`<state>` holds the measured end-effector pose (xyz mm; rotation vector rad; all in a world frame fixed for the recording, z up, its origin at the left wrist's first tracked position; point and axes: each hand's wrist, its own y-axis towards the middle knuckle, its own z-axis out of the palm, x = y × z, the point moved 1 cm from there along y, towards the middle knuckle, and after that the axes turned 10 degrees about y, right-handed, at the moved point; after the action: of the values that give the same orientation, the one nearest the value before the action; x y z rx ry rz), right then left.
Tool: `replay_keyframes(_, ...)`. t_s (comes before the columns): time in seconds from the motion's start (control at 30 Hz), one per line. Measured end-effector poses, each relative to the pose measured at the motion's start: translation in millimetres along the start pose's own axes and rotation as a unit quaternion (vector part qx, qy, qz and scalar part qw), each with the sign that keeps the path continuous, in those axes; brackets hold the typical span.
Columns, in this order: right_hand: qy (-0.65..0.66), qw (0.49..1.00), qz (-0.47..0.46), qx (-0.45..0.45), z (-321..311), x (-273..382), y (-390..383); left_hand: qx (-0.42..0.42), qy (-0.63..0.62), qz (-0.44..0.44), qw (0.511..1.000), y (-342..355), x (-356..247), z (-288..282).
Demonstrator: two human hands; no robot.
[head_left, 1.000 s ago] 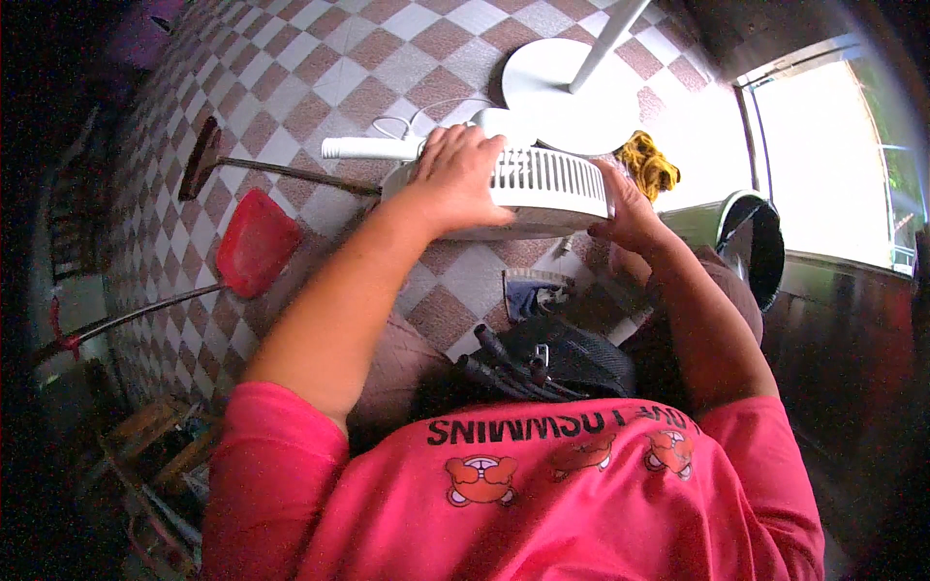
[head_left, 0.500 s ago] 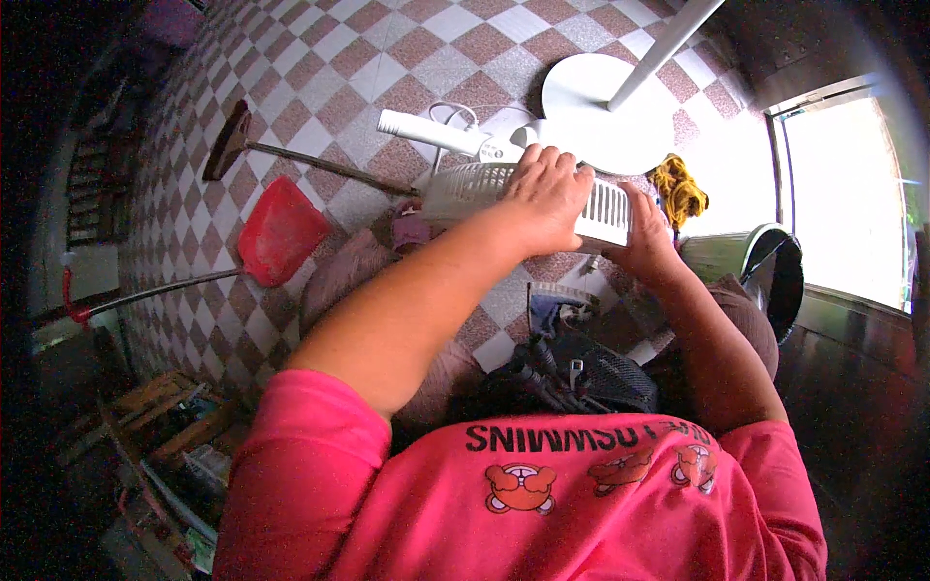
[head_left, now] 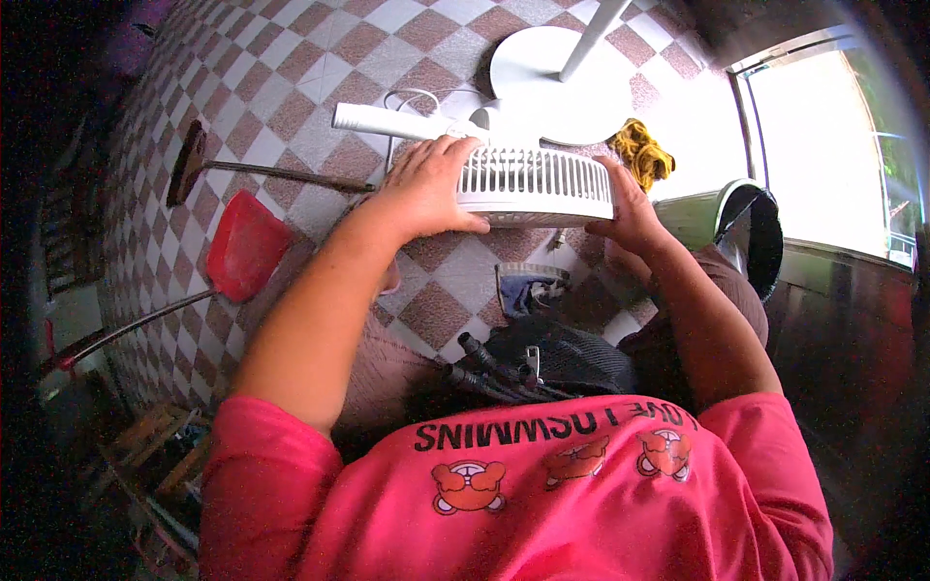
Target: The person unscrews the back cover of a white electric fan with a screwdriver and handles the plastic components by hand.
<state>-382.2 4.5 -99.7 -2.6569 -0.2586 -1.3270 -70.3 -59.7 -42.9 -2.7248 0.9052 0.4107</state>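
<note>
Tiled floor: seen from my head camera, brown and pale checks [head_left: 320, 63] spread below me, washed out by glare toward the bright doorway [head_left: 823, 155] at the right.
Fan head: the white slotted fan head [head_left: 542, 174] is in front of me, between my two hands, its rim toward me; I cannot tell whether it touches the floor.
Left hand: my left hand [head_left: 426, 189] is half open, gripping the fan head's left side, fingers over the top and thumb along the lower rim.
Right hand: my right hand [head_left: 630, 208] is curved around the opposite end, gripping it; some fingers are hidden.
White tube: a ribbed white tube [head_left: 383, 121] points left just beyond my left hand, near a thin cord [head_left: 417, 94].
Stand: farther off, a round white base [head_left: 523, 73] carries a slanting white pole [head_left: 591, 41].
Right side: a crumpled yellow cloth [head_left: 642, 155] lies near a green bin [head_left: 693, 215] with a black liner.
Left side: a red dustpan [head_left: 247, 247] lies near a long-handled broom [head_left: 189, 165].
Near my lap: a black mesh bag [head_left: 581, 358] sits below a blue cloth [head_left: 528, 290].
</note>
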Motion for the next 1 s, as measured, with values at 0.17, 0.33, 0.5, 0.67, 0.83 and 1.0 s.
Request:
replay_keyframes(0.17,-0.025,0.999,0.019,0.008,-5.2,-3.2,1.5,0.003,-0.022,-0.012,1.000,3.4,-4.6,8.0)
replay_keyframes(0.33,-0.038,0.997,0.052,0.030,-7.5,-9.1,1.1,-0.032,-0.006,0.016,0.999,10.8,-10.3,9.7)
replay_keyframes(0.5,-0.128,0.991,0.041,0.023,5.3,-5.0,5.9,0.005,0.046,0.003,0.999,23.4,-37.6,-1.1)
replay_keyframes(0.67,-0.128,0.989,-0.052,0.059,16.2,69.6,17.7,-0.050,0.085,0.045,0.994,32.0,-62.5,13.2)
replay_keyframes(0.83,-0.095,0.991,-0.091,0.034,17.0,55.5,18.2,0.001,0.073,0.028,0.997,34.3,-73.7,8.7)
replay_keyframes(1.0,-0.094,0.990,-0.093,0.050,7.7,60.1,19.0,-0.009,0.043,0.066,0.997,13.4,-52.6,2.2)
